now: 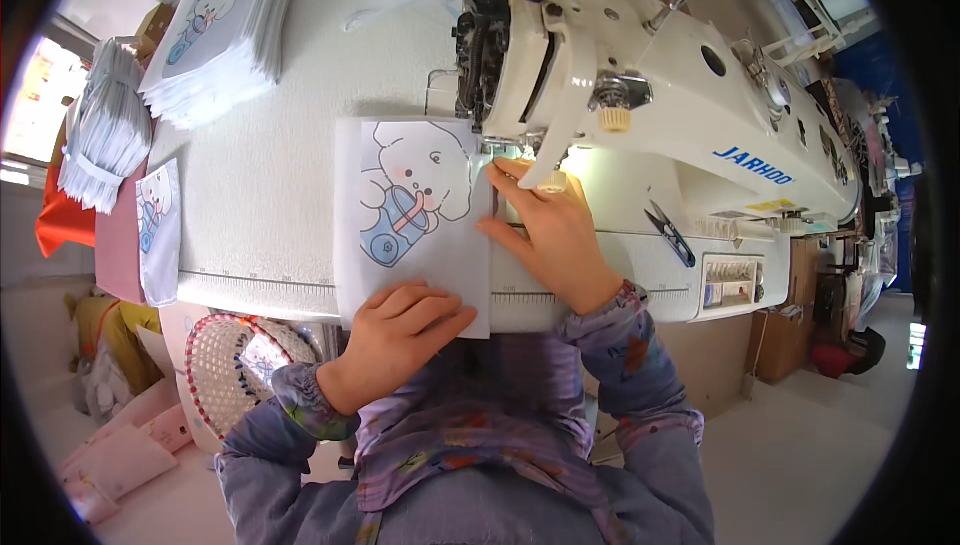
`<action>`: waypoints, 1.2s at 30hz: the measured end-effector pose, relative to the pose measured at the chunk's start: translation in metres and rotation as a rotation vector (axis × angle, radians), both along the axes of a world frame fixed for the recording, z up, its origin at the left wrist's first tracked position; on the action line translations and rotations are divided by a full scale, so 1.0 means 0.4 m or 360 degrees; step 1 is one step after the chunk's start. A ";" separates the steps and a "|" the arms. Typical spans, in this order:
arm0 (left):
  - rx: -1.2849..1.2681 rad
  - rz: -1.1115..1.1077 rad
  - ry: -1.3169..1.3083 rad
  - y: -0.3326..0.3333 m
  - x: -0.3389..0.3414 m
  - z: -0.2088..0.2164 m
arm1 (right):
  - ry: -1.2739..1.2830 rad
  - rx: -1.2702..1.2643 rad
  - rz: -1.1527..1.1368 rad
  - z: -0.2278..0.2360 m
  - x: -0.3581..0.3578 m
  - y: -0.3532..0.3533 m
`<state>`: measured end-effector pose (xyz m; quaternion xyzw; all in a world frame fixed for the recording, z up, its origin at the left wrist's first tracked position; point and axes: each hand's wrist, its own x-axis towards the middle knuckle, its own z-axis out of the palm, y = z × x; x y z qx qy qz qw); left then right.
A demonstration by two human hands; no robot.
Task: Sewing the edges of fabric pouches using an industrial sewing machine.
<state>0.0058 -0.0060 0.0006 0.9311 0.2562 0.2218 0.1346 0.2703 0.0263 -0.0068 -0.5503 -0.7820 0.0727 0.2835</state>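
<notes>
A white rectangular fabric piece [415,195], printed with a cartoon puppy and a blue drink, lies on the sewing table. Its right edge reaches the needle area of the white sewing machine [600,55], where a lamp glows. My left hand [405,340] rests on the near end of the piece, fingers laid over it. Close to the needle, my right hand [555,235] touches the right edge with its fingertips, the thumb and forefinger spread apart. The presser foot is partly hidden by the machine head and my fingers.
Thread snips [670,235] lie right of my right hand, near a small parts tray [733,282]. A tall stack of printed pieces [220,30] stands far left, beside a tied bundle [105,130]. A woven basket [225,370] is below the table's front edge.
</notes>
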 end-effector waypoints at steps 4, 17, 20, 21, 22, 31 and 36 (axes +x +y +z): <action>-0.0008 -0.0010 -0.0008 0.050 0.004 -0.012 | 0.0066 -0.0047 0.0000 -0.004 -0.002 0.006; 0.0077 0.0006 -0.0064 0.232 0.050 -0.021 | 0.0009 0.0014 -0.0023 -0.006 0.000 0.015; 0.0114 -0.0034 -0.0103 0.283 0.061 -0.025 | 0.0038 0.0011 -0.0036 -0.005 0.001 0.012; 0.0118 -0.0033 -0.0105 0.296 0.065 -0.026 | 0.0020 -0.0008 -0.0042 -0.004 0.000 0.011; 0.0132 -0.0037 -0.0101 0.309 0.068 -0.026 | 0.0004 -0.0024 -0.0045 -0.004 0.000 0.011; 0.0081 -0.0100 -0.0199 0.409 0.090 -0.029 | 0.0017 -0.0046 -0.0066 -0.005 -0.002 0.009; -0.0116 -0.0216 -0.0089 0.462 0.106 0.013 | 0.0016 -0.0041 -0.0089 -0.019 0.003 0.010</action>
